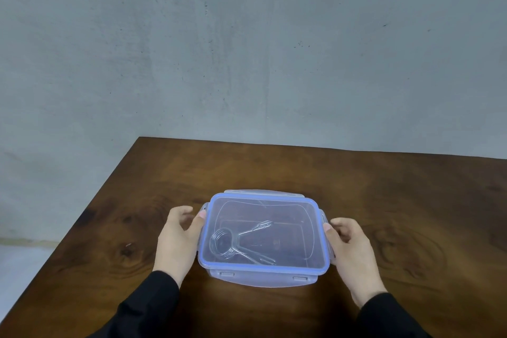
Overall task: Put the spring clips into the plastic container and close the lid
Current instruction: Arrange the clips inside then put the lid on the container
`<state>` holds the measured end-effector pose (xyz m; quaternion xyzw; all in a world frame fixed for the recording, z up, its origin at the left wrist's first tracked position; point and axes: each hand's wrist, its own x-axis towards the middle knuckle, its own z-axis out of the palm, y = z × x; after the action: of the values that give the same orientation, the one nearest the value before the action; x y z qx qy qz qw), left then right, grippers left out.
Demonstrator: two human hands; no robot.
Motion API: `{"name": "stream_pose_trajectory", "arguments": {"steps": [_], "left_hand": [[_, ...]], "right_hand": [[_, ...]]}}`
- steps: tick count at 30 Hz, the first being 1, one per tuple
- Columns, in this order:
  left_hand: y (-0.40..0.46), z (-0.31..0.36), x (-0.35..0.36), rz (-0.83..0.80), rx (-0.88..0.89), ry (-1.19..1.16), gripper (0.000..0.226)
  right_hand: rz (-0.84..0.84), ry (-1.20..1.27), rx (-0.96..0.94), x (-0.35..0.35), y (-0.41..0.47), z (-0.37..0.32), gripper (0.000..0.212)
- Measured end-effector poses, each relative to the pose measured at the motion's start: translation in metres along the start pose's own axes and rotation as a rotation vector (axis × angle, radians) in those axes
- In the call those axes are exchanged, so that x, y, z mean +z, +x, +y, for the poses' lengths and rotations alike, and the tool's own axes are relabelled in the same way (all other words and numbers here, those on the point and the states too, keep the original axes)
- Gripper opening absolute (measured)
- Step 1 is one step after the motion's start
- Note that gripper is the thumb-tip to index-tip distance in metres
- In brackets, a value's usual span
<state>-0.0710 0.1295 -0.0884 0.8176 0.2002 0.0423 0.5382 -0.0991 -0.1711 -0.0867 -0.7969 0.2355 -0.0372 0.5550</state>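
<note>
A clear plastic container (307,228) with a blue-rimmed lid (263,270) on top stands at the middle of the wooden table. Through the lid I see a metal spring clip (236,241) lying in the left half. My left hand (178,239) is at the container's left end, thumb touching the left latch flap. At the right end, my right hand (351,250) has its thumb against the right latch flap. The front and back latch flaps stick outward. Neither hand grips anything.
The dark wooden table (384,200) runs to a far edge near a grey wall (247,49). Its left edge slants down toward me, with floor visible beyond it. Black sleeves cover both my forearms.
</note>
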Motion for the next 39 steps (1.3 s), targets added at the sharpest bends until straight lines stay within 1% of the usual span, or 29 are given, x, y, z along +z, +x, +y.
{"name": "stream_pose_trajectory", "arguments": {"steps": [2, 3, 4, 5, 7, 8, 10, 12, 15, 17, 22, 26, 27, 28, 30, 31, 32, 33, 35, 36, 37, 39], "left_hand": [[-0.009, -0.002, -0.001, 0.011, 0.140, 0.070, 0.046], [-0.014, -0.003, -0.002, -0.016, 0.208, 0.114, 0.050], [-0.019, -0.004, -0.002, -0.070, 0.246, 0.149, 0.054], [-0.023, -0.005, -0.001, -0.136, 0.248, 0.176, 0.058], [-0.028, -0.007, 0.003, -0.239, 0.180, 0.180, 0.064], [-0.030, -0.007, 0.006, -0.255, 0.129, 0.145, 0.064], [-0.033, -0.006, 0.010, -0.247, 0.049, 0.034, 0.061], [-0.034, -0.005, 0.011, -0.234, -0.007, -0.057, 0.057], [-0.036, -0.004, 0.010, -0.251, -0.048, -0.201, 0.052], [-0.037, -0.004, 0.009, -0.266, -0.064, -0.247, 0.050], [-0.035, -0.009, 0.009, -0.274, -0.064, -0.253, 0.050], [-0.036, -0.006, 0.006, -0.306, -0.015, -0.181, 0.054], [-0.036, -0.006, 0.005, -0.314, 0.005, -0.141, 0.057], [-0.036, -0.007, 0.002, -0.313, 0.029, -0.097, 0.062], [-0.033, -0.008, -0.006, -0.246, 0.125, 0.028, 0.074], [-0.031, -0.007, -0.012, -0.202, 0.199, 0.115, 0.077], [-0.029, -0.006, -0.016, -0.176, 0.288, 0.203, 0.075], [-0.028, -0.003, -0.020, -0.184, 0.394, 0.307, 0.073], [-0.024, 0.001, -0.022, -0.283, 0.694, 0.551, 0.074], [-0.021, 0.000, -0.020, -0.339, 0.845, 0.667, 0.077], [-0.018, -0.002, -0.016, -0.389, 0.948, 0.757, 0.083], [-0.014, -0.007, -0.009, -0.443, 1.026, 0.849, 0.089]], "right_hand": [[0.043, -0.057, -0.090, 0.002, -0.006, 0.000, 0.015], [0.042, -0.086, -0.124, 0.003, -0.010, 0.000, 0.018], [0.025, -0.122, -0.146, 0.004, -0.013, 0.001, 0.025], [-0.002, -0.162, -0.158, 0.006, -0.017, 0.001, 0.034], [-0.069, -0.177, -0.128, 0.010, -0.021, 0.002, 0.047], [-0.100, -0.156, -0.106, 0.013, -0.022, 0.002, 0.048], [-0.125, -0.126, -0.089, 0.017, -0.024, 0.002, 0.043], [-0.115, -0.079, -0.062, 0.020, -0.023, 0.003, 0.038], [-0.124, -0.011, -0.025, 0.020, -0.023, 0.000, 0.031], [-0.135, 0.011, -0.009, 0.019, -0.023, -0.003, 0.029], [-0.152, 0.038, 0.009, 0.017, -0.022, -0.002, 0.029], [-0.155, 0.001, -0.025, 0.016, -0.022, 0.000, 0.030], [-0.160, -0.024, -0.023, 0.015, -0.022, -0.001, 0.032], [-0.158, -0.081, -0.021, 0.013, -0.022, -0.002, 0.039], [-0.097, -0.237, -0.060, 0.007, -0.023, -0.006, 0.066], [-0.065, -0.309, -0.134, 0.003, -0.023, -0.010, 0.071], [-0.054, -0.375, -0.236, -0.001, -0.022, -0.015, 0.070], [-0.075, -0.452, -0.338, -0.003, -0.020, -0.021, 0.067], [-0.171, -0.605, -0.500, -0.002, -0.010, -0.032, 0.068], [-0.236, -0.676, -0.548, 0.001, -0.002, -0.036, 0.067], [-0.307, -0.744, -0.583, 0.006, 0.006, -0.041, 0.065], [-0.427, -0.864, -0.614, 0.020, 0.022, -0.050, 0.065]]}}
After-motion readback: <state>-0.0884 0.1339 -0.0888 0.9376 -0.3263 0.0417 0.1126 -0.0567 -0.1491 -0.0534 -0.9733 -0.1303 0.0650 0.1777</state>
